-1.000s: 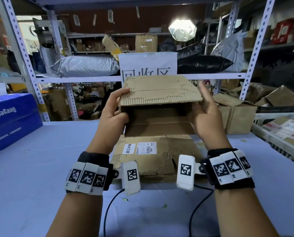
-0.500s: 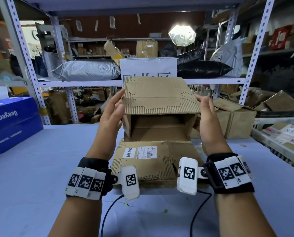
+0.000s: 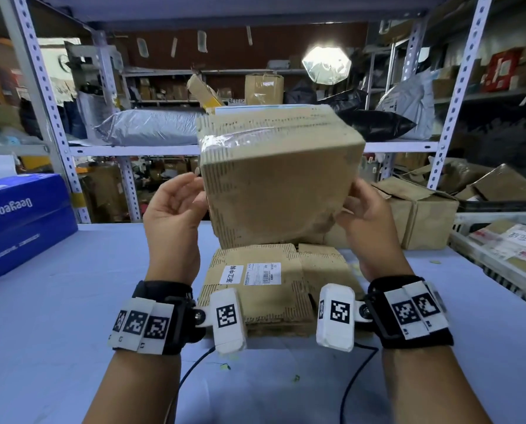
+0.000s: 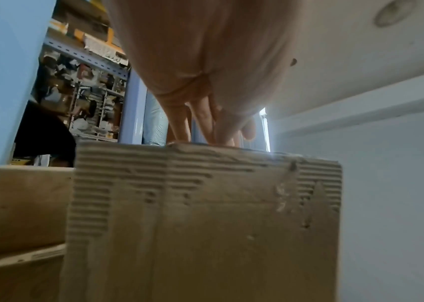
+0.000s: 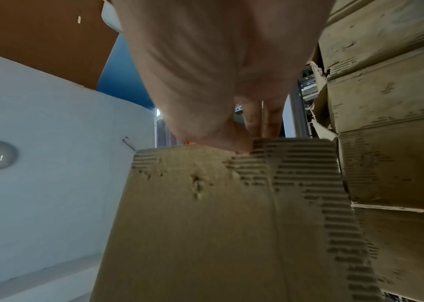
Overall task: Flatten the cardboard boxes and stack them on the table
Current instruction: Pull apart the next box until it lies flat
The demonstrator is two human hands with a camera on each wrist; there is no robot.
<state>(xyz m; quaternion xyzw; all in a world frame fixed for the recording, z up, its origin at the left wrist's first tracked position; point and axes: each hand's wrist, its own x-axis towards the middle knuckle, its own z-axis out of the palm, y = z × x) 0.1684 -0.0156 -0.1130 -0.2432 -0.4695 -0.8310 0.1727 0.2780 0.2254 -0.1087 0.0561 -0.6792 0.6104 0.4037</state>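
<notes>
A worn brown cardboard box [image 3: 277, 185] hangs in the air above the table, tilted, its closed taped face turned up and towards me. My left hand [image 3: 182, 203] holds its left edge with thumb in front and curled fingers reaching behind; the left wrist view shows those fingertips [image 4: 200, 130] at the box [image 4: 200, 214] rim. On the lower right edge my right hand [image 3: 359, 206] grips the box, and the right wrist view shows the thumb [image 5: 234, 141] pressed on the cardboard [image 5: 231, 214]. A flattened box [image 3: 255, 286] with a white label lies on the table [image 3: 72, 301] beneath.
A blue carton [image 3: 20, 218] stands at the table's left. Unflattened cardboard boxes [image 3: 414, 215] sit at the back right, beside a white basket [image 3: 500, 255] of parcels. Metal shelf posts [image 3: 51, 102] rise behind the table. Two cables [image 3: 194, 368] trail near the front edge.
The box has been turned over: its open side faced me before, now the closed taped side does. Both hands have slid lower along its sides.
</notes>
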